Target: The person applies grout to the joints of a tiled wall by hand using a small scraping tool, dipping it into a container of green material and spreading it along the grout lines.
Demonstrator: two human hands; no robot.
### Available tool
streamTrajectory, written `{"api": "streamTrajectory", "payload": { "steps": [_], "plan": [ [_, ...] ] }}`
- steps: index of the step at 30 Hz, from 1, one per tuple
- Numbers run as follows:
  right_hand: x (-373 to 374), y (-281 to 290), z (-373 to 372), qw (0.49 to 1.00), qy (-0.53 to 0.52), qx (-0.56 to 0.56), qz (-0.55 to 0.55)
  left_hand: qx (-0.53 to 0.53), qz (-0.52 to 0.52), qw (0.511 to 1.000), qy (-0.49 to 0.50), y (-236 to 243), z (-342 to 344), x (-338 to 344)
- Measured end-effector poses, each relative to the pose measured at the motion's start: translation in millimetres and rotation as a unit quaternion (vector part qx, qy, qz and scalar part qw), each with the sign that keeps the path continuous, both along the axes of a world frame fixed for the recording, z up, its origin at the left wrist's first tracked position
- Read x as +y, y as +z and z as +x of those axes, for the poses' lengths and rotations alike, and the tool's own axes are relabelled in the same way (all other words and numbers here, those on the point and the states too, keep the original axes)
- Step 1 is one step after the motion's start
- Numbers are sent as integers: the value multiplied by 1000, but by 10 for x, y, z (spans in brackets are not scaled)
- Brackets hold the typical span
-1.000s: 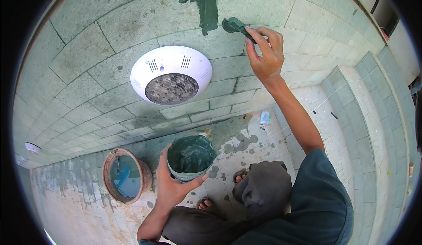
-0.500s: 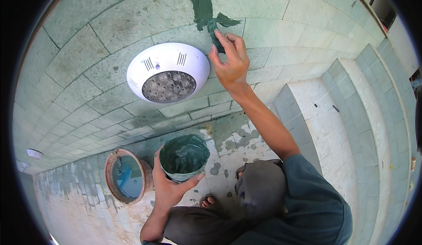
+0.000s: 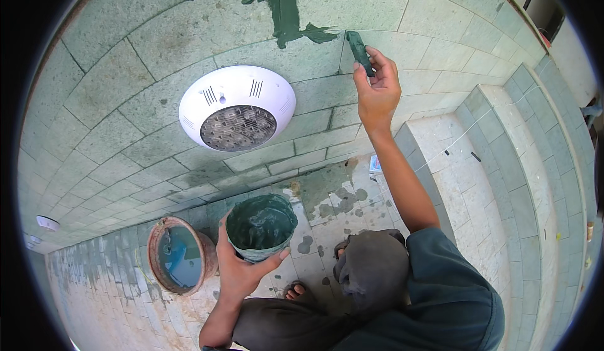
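My left hand [image 3: 244, 277] is wrapped round a cup [image 3: 261, 252] that holds thick dark green paste. In my right hand [image 3: 381, 93], thumb and fingers pinch a small flat spreader [image 3: 359, 51] coated with the same paste. It is held up close to the tiled wall [image 3: 365, 11], right of a smear of green paste [image 3: 286, 14] that runs along and down the tile joints. Whether the spreader touches the tiles, I cannot tell. Below the smear, a round white light fitting [image 3: 286, 108] is mounted on the wall.
A stained bucket [image 3: 207, 253] with bluish water and a blue item inside stands on the tiled floor, left of the cup. Tiled steps [image 3: 450, 162] climb at the right, with a thin string across them. A second white fitting [image 3: 48, 223] sits farther left on the wall.
My right hand has moved right with the spreader, off the lower end of the green smear, which now trails to the right. My left hand keeps the cup in nearly the same place.
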State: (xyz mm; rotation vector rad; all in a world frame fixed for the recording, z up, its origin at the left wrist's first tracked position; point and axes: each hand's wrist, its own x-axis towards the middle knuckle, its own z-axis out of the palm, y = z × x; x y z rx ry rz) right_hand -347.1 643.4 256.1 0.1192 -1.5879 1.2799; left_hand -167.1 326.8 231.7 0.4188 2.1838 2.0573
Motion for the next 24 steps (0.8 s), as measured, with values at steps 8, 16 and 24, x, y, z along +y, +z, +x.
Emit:
{"api": "streamTrajectory", "payload": {
  "steps": [8, 16, 24],
  "plan": [
    [37, 138, 235, 860, 359, -81, -353, -5, 5, 1000, 6, -3, -8, 9],
    [-69, 104, 381, 823, 393, -198, -359, -2, 0, 1000, 5, 1, -7, 7],
    [-44, 345, 236, 842, 361, -245, -318, -7, -6, 1000, 11, 20, 14, 1]
  ]
}}
